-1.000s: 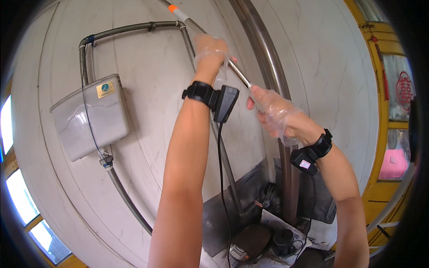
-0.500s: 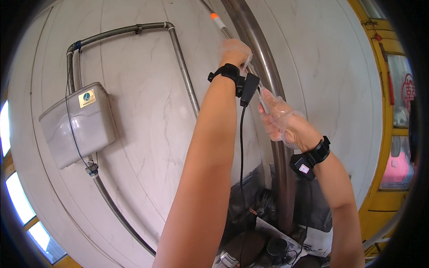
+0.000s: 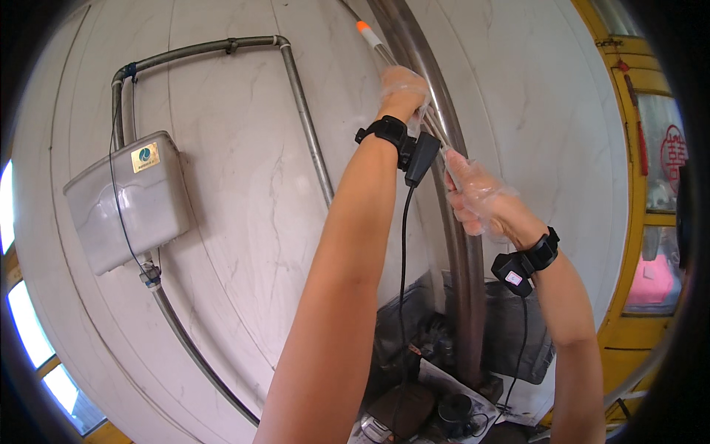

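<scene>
Head view: a slim metal pole (image 3: 383,53) slants through the upper middle of the frame, from the top edge down to the right hand, with an orange and a white band near its upper part. Both hands wear clear, crinkled plastic gloves. The left hand (image 3: 404,87), upper centre, has its fingers closed around the pole. Lower and to the right, the right hand (image 3: 477,189) grips the lower part, fingers curled and thumb laid along it. Between the hands and around them, the pole passes in front of a thick, shiny metal pipe (image 3: 462,296); whether the two touch, I cannot tell.

At the left of the frame a grey tank (image 3: 129,207) hangs against the pale wall (image 3: 237,185). Its sides are opaque, so its contents are hidden. One end of a bent pipe (image 3: 307,126) comes down behind its top, and a downpipe (image 3: 192,348) leaves its underside toward the bottom edge.

At lower centre, a black cylindrical object (image 3: 454,409) sits beside a dark rounded one (image 3: 403,411), near printed papers (image 3: 473,392); I cannot tell whether the cylinder is hollow or holds anything. At the right edge, a pink object (image 3: 651,285) shows behind the glass of a yellow door (image 3: 632,340). Each wrist carries a black strapped device, the left one (image 3: 421,159) trailing a cable.
</scene>
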Demonstrator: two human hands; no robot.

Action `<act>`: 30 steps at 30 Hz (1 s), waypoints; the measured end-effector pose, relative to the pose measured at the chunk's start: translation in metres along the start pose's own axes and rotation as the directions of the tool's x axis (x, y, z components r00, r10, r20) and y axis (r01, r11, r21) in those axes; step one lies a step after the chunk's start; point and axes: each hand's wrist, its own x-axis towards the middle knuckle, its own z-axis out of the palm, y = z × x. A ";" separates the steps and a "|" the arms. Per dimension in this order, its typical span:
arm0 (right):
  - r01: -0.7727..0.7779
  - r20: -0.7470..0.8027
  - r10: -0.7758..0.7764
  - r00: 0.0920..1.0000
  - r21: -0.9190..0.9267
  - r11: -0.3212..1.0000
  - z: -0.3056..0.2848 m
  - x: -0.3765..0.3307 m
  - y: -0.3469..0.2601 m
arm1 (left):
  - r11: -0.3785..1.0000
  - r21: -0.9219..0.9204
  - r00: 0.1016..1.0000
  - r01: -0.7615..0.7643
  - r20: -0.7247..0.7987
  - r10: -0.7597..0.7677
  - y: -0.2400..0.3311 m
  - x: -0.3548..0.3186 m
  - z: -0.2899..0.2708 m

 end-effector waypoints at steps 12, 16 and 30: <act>0.029 0.156 -0.068 0.986 0.239 0.971 0.022 -0.036 0.031 | 0.131 -0.975 0.983 0.181 0.182 -0.006 -0.016 -0.109 -0.049; -0.209 0.466 -0.165 0.870 0.650 0.731 0.017 -0.043 0.060 | -0.181 -0.937 0.931 0.298 0.243 0.271 -0.025 -0.116 -0.044; 0.301 -0.233 -0.589 0.774 -0.683 0.666 0.041 -0.039 0.051 | 0.114 -0.951 0.954 0.288 0.274 -0.125 -0.001 -0.100 -0.046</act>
